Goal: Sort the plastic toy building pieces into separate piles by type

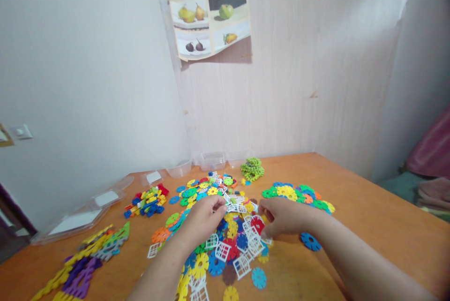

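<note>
A mixed pile of notched plastic discs and white toy window frames lies between my hands. My left hand [206, 219] is closed over the pile's left side, thumb and fingertips together. A white window frame [236, 208] is right beside its fingertips; whether it is pinched I cannot make out. On the other side, my right hand [280, 216] has its fingers bent, with a gap between thumb and forefinger. A red disc [258, 224] is close to those fingertips, among white window frames [253, 242]. Yellow discs [232, 229] show between the hands.
Sorted discs [286, 192] lie at right, with a blue disc [310, 241] near my right wrist. Green pieces [252, 169] stand behind. Building bricks [147, 201] and linked strips [82, 268] lie left. Clear plastic containers [178, 168] line the wall side of the orange table [379, 235].
</note>
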Demonstrator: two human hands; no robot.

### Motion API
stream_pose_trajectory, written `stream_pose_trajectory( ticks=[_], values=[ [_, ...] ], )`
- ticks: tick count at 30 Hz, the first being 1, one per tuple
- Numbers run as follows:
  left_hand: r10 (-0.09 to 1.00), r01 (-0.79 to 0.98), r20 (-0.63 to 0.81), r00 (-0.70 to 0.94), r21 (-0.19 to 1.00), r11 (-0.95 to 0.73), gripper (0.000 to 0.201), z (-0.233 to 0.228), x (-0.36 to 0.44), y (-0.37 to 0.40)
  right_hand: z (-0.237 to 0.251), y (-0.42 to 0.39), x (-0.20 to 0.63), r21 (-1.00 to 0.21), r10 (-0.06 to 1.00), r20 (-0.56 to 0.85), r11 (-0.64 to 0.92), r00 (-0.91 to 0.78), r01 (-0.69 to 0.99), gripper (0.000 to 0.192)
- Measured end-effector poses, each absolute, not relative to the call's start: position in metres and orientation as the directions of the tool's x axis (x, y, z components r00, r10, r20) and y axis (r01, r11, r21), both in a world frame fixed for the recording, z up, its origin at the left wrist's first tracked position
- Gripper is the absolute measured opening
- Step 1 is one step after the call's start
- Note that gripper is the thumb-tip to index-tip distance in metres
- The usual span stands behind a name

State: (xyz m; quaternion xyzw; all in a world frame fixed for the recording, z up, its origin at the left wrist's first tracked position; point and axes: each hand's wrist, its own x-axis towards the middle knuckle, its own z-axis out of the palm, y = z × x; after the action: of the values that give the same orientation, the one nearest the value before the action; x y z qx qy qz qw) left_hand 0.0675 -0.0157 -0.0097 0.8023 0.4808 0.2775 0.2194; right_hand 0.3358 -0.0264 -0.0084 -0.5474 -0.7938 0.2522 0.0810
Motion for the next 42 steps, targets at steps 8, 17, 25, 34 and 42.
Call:
stream_pose_trajectory(
  ticks=[8,17,25,34,42],
  values=[
    [0.866,0.673,0.235,0.441,0.552,-0.492,0.020,-0.001,0.075,-0.026,-0.021,-0.031,0.305,-0.405,0.918,0.064,0.382,-0.391,0.831,0.015],
    [0.846,0.664,0.198,0.494,0.542,-0.515,0.022,-0.006,0.079,-0.026,-0.023,-0.028,0.295,-0.414,0.909,0.192,0.416,-0.369,0.810,0.029],
    [0.887,0.602,0.235,0.397,0.663,-0.446,0.025,-0.007,0.070,-0.019,-0.004,-0.005,0.347,-0.314,0.969,0.174,-0.112,0.174,0.943,0.045],
    [0.952,0.639,0.307,0.019,0.728,-0.247,0.036,0.001,0.020,0.006,-0.014,0.007,0.381,-0.265,0.940,0.152,-0.259,0.305,0.929,0.041],
    [0.980,0.725,0.200,-0.012,0.676,-0.129,0.025,0.001,-0.008,0.004,-0.021,0.009,0.382,-0.271,0.911,0.244,-0.265,0.332,0.925,0.038]
  ],
)
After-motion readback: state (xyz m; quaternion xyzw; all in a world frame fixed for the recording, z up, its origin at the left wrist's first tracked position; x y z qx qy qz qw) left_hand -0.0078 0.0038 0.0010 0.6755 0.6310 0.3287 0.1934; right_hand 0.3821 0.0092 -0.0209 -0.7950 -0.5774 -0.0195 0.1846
